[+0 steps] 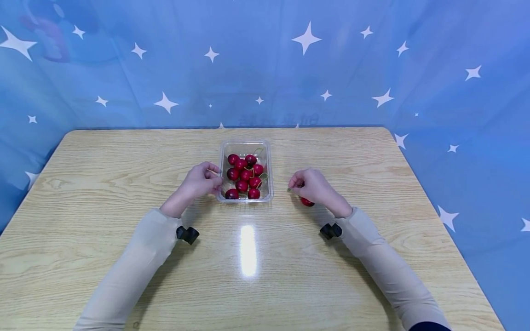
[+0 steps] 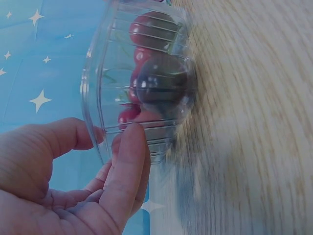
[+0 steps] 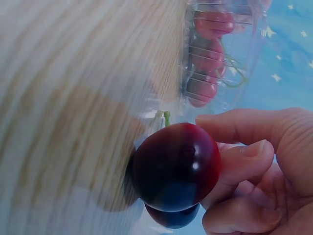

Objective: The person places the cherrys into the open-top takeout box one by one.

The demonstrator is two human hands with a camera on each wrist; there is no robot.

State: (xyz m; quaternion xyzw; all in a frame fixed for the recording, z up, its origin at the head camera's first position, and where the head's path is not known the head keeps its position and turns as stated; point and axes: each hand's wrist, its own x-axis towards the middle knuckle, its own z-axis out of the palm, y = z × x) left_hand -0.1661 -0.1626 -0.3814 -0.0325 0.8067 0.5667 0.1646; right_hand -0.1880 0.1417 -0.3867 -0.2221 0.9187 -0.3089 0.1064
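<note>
A clear plastic container stands on the table with several dark red cherries inside, some with green stems. My left hand grips its left side; in the left wrist view the thumb lies at the rim and the fingers press the ribbed wall. Right of the container, my right hand is low over the table with its fingers curled at a cherry, whose contact is partly hidden. A second dark cherry shows behind it. A green stem sticks out beside the thumb tip.
The wood-grain table has rounded back corners. Behind and beside it hangs a blue curtain with white stars. A small black camera sits on the left wrist, another camera on the right.
</note>
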